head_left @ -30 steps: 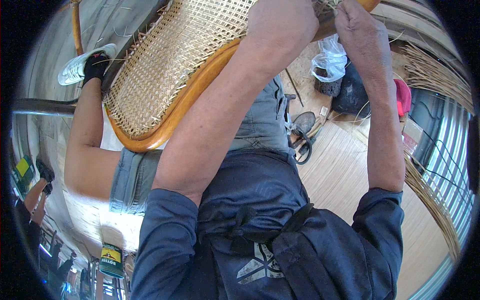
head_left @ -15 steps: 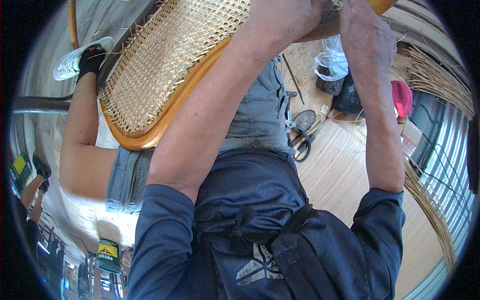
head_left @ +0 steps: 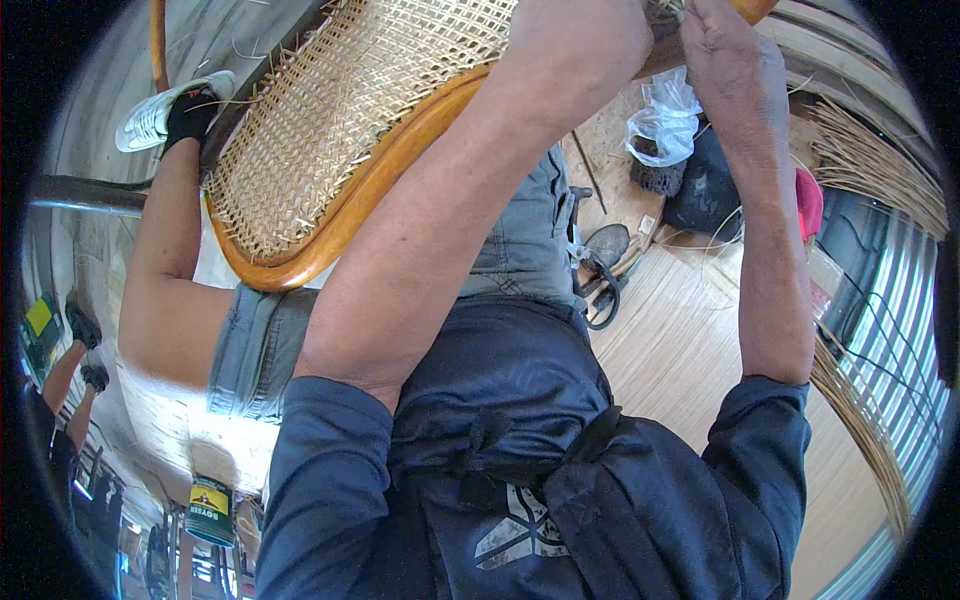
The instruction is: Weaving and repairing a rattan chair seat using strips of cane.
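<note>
A woven cane panel [head_left: 345, 105] in a curved, varnished wooden frame [head_left: 283, 272] lies across my lap, tilted, with frayed strand ends along its edge. My left hand [head_left: 585, 50] is at the top edge of the view, over the frame's right part, its fingers bent and largely cut off. Close beside it my right hand [head_left: 735, 65] is closed, fingertips pointing toward the left hand. A small bunch of pale strips [head_left: 664, 10] shows between the two hands; whatever is in the fingers is too hidden to name.
A clear plastic bag [head_left: 664, 120], a dark bag [head_left: 706, 190] and scissors [head_left: 605, 290] lie on the floor to the right. Bundled cane strips [head_left: 875, 160] are at the far right. A green can [head_left: 210, 510] stands lower left; another person's legs [head_left: 75, 385] show at the left.
The framed cane panel has shifted slightly right and up in the view. Both hands stay close together near the top edge, with the left hand a little lower and further right.
</note>
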The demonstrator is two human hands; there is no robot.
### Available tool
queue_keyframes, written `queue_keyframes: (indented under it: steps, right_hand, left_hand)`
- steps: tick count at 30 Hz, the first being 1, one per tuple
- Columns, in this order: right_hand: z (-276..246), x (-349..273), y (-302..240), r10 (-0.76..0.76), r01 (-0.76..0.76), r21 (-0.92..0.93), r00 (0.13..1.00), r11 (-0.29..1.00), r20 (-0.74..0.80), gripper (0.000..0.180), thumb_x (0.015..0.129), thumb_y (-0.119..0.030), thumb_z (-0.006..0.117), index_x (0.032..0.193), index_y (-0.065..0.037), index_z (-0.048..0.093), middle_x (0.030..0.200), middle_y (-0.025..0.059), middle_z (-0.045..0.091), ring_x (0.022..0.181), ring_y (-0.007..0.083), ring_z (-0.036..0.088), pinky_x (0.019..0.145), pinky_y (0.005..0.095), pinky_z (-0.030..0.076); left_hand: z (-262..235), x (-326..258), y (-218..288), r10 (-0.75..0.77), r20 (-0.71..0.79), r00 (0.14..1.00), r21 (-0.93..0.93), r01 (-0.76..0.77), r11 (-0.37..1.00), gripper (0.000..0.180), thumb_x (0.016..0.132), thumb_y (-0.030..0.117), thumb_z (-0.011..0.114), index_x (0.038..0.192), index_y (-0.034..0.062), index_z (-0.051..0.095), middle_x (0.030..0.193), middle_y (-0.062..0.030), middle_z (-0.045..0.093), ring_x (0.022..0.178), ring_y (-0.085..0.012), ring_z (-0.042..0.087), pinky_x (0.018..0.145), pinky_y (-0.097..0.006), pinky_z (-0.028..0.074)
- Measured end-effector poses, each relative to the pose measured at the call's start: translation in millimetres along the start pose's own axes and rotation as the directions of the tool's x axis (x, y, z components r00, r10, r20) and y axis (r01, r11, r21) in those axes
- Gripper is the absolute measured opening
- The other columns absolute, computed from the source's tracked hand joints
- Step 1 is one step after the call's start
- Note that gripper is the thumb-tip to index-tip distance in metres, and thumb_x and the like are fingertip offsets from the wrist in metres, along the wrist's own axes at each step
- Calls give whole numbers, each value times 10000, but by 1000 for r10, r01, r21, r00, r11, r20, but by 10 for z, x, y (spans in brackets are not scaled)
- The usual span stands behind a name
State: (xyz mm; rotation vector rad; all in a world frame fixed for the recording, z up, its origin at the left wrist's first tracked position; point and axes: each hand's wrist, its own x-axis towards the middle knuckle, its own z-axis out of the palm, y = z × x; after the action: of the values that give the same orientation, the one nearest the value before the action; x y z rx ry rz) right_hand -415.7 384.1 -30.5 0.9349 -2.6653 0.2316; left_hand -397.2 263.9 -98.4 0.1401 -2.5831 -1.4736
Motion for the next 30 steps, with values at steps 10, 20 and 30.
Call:
queue_keyframes:
  steps: [10, 20, 30]
  right_hand:
    - [95, 17, -108, 38, -44, -270, 999, 962, -26, 129, 834, -126, 544, 744, -42, 507, 586, 195, 503, 563, 378, 552, 489, 428, 405]
    - [96, -2, -31, 17, -24, -167, 999, 986, -44, 140, 846, -128, 552, 747, -40, 508, 603, 184, 501, 574, 359, 552, 496, 396, 411]
    - [147, -36, -45, 22, -35, -326, 999, 945, -43, 133, 844, -117, 550, 733, -54, 512, 590, 147, 524, 551, 329, 560, 481, 381, 417]
  left_hand:
    - [86, 55, -194, 55, -26, 998, -343, -61, 937, 240, 845, 173, 493, 815, -24, 628, 729, -279, 588, 721, -415, 599, 661, -465, 476]
    - [119, 13, -42, -22, -69, 997, -223, 6, 975, 263, 847, 205, 528, 727, -12, 616, 743, -257, 612, 686, -396, 606, 608, -444, 480]
    - [407, -54, -210, 83, -290, 953, -280, -168, 945, 209, 891, 183, 495, 796, 0, 529, 685, -197, 567, 624, -361, 580, 547, -426, 453]
